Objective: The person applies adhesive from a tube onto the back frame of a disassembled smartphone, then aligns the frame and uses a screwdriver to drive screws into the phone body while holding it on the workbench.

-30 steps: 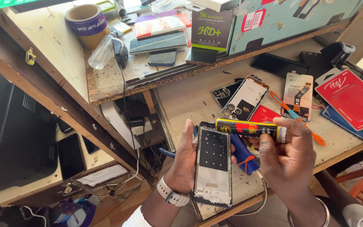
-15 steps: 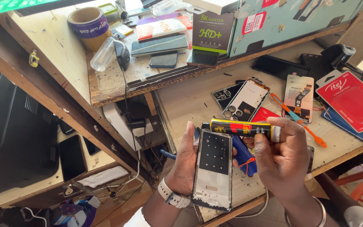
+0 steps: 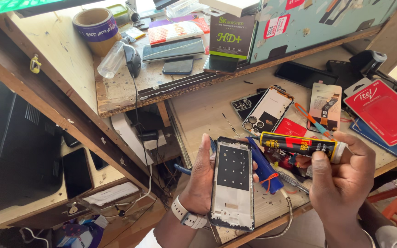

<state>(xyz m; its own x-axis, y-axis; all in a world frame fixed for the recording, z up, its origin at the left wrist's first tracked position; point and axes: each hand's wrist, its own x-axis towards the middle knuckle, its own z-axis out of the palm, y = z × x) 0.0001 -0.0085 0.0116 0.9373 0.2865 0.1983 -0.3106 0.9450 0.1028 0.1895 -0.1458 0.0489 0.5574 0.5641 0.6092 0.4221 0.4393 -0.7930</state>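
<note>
While left hand point(image 3: 203, 183) is gripping bare phone middle frame point(image 3: 233, 183) upright over wooden workbench point(image 3: 198, 115), right hand point(image 3: 341, 183) is clutching black-yellow glue tube point(image 3: 299, 144) (nozzle toward frame). No glue bead visible yet; gluing seemingly not begun, screen fitting left.

A dark box point(image 3: 232, 36) with green lettering stands on the upper shelf. A red blister pack point(image 3: 386, 111) lies at the bench's right end, beside a small tan card pack point(image 3: 325, 106). Red-and-white stickers point(image 3: 277, 26) dot the teal panel behind.
</note>
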